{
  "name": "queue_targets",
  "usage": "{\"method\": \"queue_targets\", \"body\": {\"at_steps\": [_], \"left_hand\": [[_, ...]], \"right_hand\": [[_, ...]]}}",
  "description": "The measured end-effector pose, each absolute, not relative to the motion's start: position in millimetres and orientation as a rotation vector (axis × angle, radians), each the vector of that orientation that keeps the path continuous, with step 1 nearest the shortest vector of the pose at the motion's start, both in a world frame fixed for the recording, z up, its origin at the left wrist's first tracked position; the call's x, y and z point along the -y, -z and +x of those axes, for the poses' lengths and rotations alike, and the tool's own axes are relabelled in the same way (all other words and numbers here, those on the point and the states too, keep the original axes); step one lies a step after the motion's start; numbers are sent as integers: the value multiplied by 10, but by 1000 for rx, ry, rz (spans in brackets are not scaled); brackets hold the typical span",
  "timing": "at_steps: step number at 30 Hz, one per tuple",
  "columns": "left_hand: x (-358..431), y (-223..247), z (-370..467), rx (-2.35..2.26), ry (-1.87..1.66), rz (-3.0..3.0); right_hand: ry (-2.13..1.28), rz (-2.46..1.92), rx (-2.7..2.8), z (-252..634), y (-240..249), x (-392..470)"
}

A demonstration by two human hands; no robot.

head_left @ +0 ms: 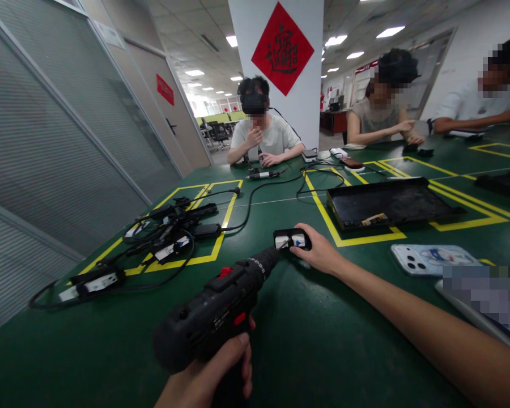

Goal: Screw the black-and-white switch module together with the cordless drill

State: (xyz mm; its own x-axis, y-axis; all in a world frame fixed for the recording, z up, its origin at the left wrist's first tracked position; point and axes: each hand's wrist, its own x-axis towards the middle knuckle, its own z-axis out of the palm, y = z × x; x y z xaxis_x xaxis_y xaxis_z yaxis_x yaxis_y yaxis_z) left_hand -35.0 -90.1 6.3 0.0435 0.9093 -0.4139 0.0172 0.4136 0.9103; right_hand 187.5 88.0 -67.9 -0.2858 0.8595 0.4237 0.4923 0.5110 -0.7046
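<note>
My left hand (215,371) is wrapped round the handle of a black cordless drill (215,309) with red buttons. The drill points forward and right, and its tip reaches a small black case (292,240) with white and blue parts inside. Around the right end of that case, on the green table (323,334), the fingers of my right hand (317,249) are closed. Whether the drill bit touches the parts in the case is too small to tell.
Cables and black devices (170,232) lie at the left. A black tray (391,204) is at the right, beyond a phone (433,259) and a grey device (484,306). An electric screwdriver (262,175) lies near a seated person (263,133). Two more people sit at the right.
</note>
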Motion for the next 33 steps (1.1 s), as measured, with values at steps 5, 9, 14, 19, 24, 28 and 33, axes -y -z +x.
{"method": "queue_targets", "body": {"at_steps": [5, 9, 14, 19, 24, 28, 33], "left_hand": [[902, -69, -334, -1385, -849, 934], [895, -45, -341, -1378, -855, 906], [910, -40, -345, -1463, -786, 974], [932, -56, -339, -1552, -750, 1049], [934, -28, -354, -1554, -765, 1020], [920, -23, -360, -1501, -836, 956], [902, -92, -347, -1426, -855, 917]], "right_hand": [[-573, -1110, 1935, 1872, 693, -892], [-568, -1107, 1929, 1871, 708, -907], [-575, -1107, 1928, 1875, 705, -907], [-569, -1105, 1929, 1873, 700, -909], [-575, -1113, 1932, 1871, 706, -920], [-571, -1104, 1934, 1878, 704, -914], [-579, -1099, 1931, 1882, 680, -898]]}}
